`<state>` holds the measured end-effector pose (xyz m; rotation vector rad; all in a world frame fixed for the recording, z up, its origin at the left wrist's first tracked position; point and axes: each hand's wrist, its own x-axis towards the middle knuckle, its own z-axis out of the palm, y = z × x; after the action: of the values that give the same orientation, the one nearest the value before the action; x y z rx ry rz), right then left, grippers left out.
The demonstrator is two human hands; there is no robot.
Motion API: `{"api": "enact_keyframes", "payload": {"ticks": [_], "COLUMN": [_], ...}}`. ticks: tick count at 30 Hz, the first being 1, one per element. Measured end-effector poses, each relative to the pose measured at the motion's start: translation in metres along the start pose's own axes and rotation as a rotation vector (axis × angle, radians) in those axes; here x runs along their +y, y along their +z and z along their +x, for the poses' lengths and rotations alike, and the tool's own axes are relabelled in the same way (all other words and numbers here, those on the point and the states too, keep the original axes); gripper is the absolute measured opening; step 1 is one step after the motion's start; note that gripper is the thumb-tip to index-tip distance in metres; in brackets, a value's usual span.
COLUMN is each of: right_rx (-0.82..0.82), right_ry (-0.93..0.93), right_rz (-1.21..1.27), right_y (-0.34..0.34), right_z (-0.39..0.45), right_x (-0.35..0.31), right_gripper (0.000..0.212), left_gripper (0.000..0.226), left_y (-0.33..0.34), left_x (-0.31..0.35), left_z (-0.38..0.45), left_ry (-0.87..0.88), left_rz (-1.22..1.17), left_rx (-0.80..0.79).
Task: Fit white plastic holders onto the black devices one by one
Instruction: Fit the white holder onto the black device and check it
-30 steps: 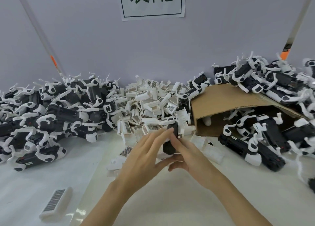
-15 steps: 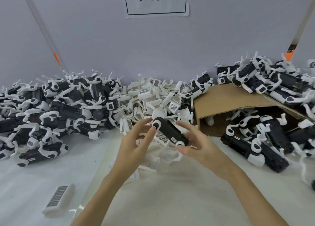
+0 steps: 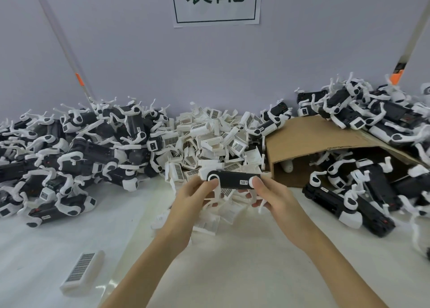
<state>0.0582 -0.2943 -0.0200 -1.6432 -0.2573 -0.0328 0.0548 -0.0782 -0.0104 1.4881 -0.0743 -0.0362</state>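
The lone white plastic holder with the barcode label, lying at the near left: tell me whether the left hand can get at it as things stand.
Probably not right away: the left hand grips the black device. The lone white plastic holder itself lies uncovered on the white table.

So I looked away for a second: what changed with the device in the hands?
The black device turned from tilted to level; the left hand and right hand now pinch its ends. The white holders pile and cardboard box stayed put.
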Motion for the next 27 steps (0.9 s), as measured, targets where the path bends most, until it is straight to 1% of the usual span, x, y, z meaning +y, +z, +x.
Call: {"api": "enact_keyframes", "payload": {"ticks": [3,7,8,9,11,13,14,16,18,20,22,23,25,27], "right_rx": [-0.051,-0.105,-0.128,-0.149,-0.152,-0.068,-0.02,0.011,0.015,0.027,0.037,0.041,0.066,0.125], "right_ry": [-0.009,-0.054,-0.084,-0.127,-0.205,-0.253,-0.261,-0.272,-0.281,-0.26,-0.25,-0.259,-0.283,-0.304], "right_rz": [0.03,0.186,0.188,0.143,-0.032,-0.227,-0.287,-0.319,-0.343,-0.373,-0.394,-0.401,-0.388,-0.384], "right_y": [0.003,0.002,0.002,0.002,0.007,0.014,0.017,0.02,0.019,0.016,0.015,0.016,0.015,0.013], "right_z": [-0.002,-0.001,-0.001,-0.001,-0.003,-0.004,-0.003,-0.001,-0.001,-0.001,0.0,0.0,0.0,-0.001], "right_x": [0.0,-0.002,-0.003,-0.003,-0.002,0.006,0.011,0.017,0.019,0.018,0.018,0.017,0.015,0.012], "right_gripper": [0.047,0.049,0.052,0.055,0.06,0.063,0.064,0.066,0.068,0.074,0.076,0.073,0.065,0.058], "left_gripper": [0.053,0.042,0.039,0.039,0.044,0.053,0.056,0.06,0.055,0.043,0.032,0.03,0.033,0.037], "left_y": [-0.001,-0.003,-0.002,-0.001,0.0,0.003,0.006,0.011,0.014,0.014,0.01,0.008,0.002,-0.001], "left_x": [0.0,0.002,0.002,0.002,0.001,-0.002,-0.004,-0.007,-0.006,-0.003,0.0,0.002,0.005,0.007], "left_z": [0.0,0.0,-0.001,-0.003,-0.005,-0.008,-0.01,-0.014,-0.016,-0.015,-0.013,-0.012,-0.01,-0.008], "left_ry": [0.107,0.275,0.314,0.358,0.464,0.556,0.575,0.554,0.496,0.404,0.316,0.279,0.242,0.255], "left_rz": [0.022,0.034,0.034,0.049,0.137,0.264,0.313,0.353,0.324,0.219,0.085,0.027,-0.032,0.037], "left_rx": [0.064,0.055,0.051,0.05,0.043,0.0,-0.024,-0.061,-0.068,-0.057,-0.063,-0.072,-0.079,-0.075]}}
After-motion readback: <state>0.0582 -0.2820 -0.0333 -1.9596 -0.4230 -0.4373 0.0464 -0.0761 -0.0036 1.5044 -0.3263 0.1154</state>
